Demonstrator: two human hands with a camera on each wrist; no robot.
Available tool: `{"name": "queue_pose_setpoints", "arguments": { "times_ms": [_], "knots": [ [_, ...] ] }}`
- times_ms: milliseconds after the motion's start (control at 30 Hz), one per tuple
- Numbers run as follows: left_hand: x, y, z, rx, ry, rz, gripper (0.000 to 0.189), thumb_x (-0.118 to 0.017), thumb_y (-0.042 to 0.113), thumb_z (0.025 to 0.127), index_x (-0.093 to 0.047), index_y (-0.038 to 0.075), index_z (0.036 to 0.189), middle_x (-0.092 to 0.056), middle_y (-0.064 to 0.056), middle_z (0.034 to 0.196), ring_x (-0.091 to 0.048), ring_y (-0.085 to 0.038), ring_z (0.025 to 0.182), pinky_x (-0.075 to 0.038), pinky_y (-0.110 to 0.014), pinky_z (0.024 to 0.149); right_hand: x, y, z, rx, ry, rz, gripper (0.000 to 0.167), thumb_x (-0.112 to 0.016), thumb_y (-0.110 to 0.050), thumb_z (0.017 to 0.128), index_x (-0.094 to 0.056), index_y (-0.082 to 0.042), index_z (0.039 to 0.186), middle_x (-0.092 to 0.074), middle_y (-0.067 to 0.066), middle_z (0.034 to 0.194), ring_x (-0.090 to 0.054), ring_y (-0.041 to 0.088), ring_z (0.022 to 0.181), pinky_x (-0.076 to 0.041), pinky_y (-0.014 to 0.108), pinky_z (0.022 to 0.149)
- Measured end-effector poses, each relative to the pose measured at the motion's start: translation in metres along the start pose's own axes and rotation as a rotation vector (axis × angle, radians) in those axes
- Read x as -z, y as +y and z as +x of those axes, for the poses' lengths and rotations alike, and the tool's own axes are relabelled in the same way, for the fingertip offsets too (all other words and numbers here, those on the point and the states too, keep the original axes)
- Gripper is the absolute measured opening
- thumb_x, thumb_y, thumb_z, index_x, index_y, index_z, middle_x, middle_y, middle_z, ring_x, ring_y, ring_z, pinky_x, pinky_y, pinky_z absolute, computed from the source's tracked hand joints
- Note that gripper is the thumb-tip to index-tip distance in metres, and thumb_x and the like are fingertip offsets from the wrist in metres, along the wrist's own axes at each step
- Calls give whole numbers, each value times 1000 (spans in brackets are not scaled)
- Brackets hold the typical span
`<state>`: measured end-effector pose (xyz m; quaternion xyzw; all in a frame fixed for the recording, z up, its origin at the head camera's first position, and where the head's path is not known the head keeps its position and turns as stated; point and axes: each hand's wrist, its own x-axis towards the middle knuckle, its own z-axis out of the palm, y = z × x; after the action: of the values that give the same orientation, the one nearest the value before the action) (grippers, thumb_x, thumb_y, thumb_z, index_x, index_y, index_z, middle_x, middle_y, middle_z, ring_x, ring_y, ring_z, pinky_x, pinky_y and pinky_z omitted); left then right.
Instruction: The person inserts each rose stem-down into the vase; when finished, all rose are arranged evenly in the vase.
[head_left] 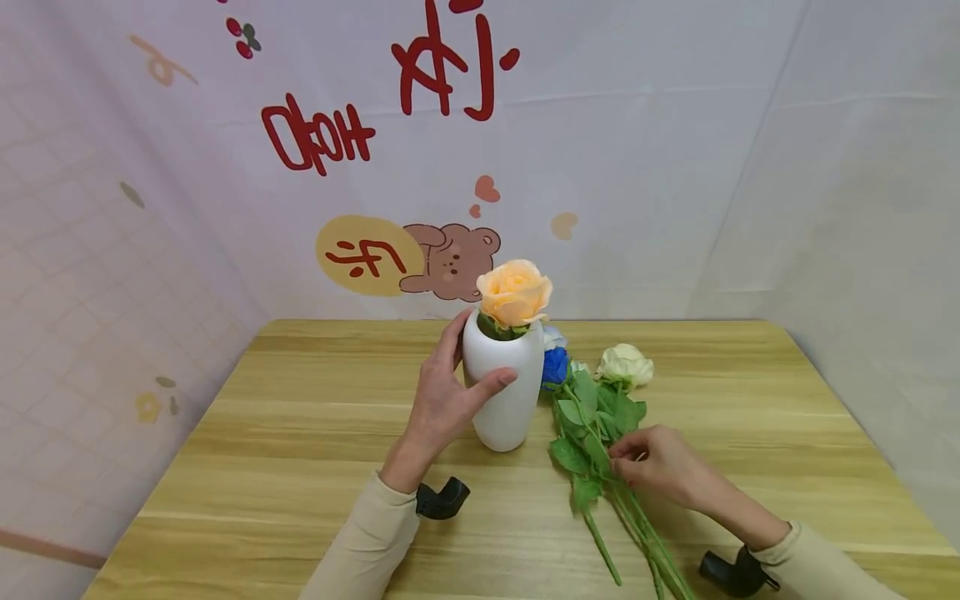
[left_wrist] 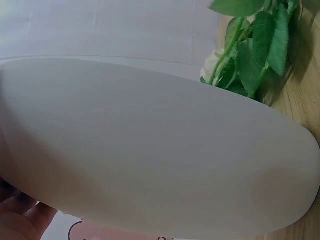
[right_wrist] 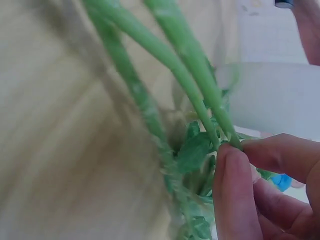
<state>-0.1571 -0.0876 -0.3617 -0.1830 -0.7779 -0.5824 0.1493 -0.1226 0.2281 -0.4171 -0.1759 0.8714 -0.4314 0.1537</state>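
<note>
A white vase stands upright on the table with a peach rose in its mouth. My left hand grips the vase from the left, thumb across its front; in the left wrist view the vase's side fills most of the picture. To the right lie several long-stemmed roses, among them a blue rose and a cream-white rose. Over their green stems, my right hand pinches a stem between thumb and fingertips. Which flower that stem belongs to is unclear among the overlapping leaves.
The wooden table ends at a white cloth backdrop printed with a bear and red characters. A black wrist mount shows by the left wrist, and another black mount by the right wrist.
</note>
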Motion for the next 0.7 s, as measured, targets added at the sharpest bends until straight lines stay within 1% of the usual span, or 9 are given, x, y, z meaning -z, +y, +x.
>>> {"name": "queue_pose_setpoints", "arguments": {
  "times_ms": [100, 200, 333, 467, 567, 700],
  "knots": [
    [0, 2, -1, 6, 1, -1, 109, -75, 70, 82, -35, 5, 159, -52, -14, 151, -55, -28, 136, -43, -50, 112, 6, -3, -1, -7, 10, 23, 19, -71, -8, 93, -74, 7, 104, -72, 4, 86, -69, 13, 68, -59, 28, 61],
    [0, 2, -1, 5, 1, 1, 109, -74, 71, 82, -35, 6, 159, -53, -14, 150, -56, -28, 135, -44, -50, 111, 13, -7, -2, -37, 12, 96, 21, -69, -7, 95, -72, 10, 108, -71, 7, 88, -70, 17, 73, -62, 32, 66],
    [0, 1, -1, -4, -1, 0, 108, -74, 71, 82, -35, 5, 159, -54, -14, 149, -56, -28, 135, -45, -51, 111, 24, -15, -5, -62, 45, 183, 26, -67, -7, 98, -67, 14, 115, -72, 12, 96, -72, 24, 83, -63, 38, 73],
    [1, 1, 0, -12, -4, -1, 108, -74, 70, 83, -35, 5, 159, -53, -15, 150, -56, -29, 135, -44, -51, 111, 34, -25, -7, -67, 95, 198, 29, -66, -10, 101, -65, 13, 120, -72, 14, 103, -71, 29, 90, -62, 37, 79],
    [1, 2, 0, -10, -7, 1, 109, -73, 72, 82, -35, 4, 159, -53, -15, 149, -56, -29, 135, -45, -50, 111, 41, -33, -8, -75, 142, 186, 31, -65, -14, 103, -65, 10, 122, -72, 13, 105, -72, 25, 93, -61, 34, 82],
    [0, 3, -1, -3, -4, 1, 111, -71, 75, 81, -36, 5, 158, -54, -13, 148, -56, -27, 134, -45, -49, 111, 51, -44, -9, -59, 212, 173, 33, -64, -19, 105, -64, 8, 125, -73, 13, 110, -73, 17, 95, -60, 30, 84]
  ]
}}
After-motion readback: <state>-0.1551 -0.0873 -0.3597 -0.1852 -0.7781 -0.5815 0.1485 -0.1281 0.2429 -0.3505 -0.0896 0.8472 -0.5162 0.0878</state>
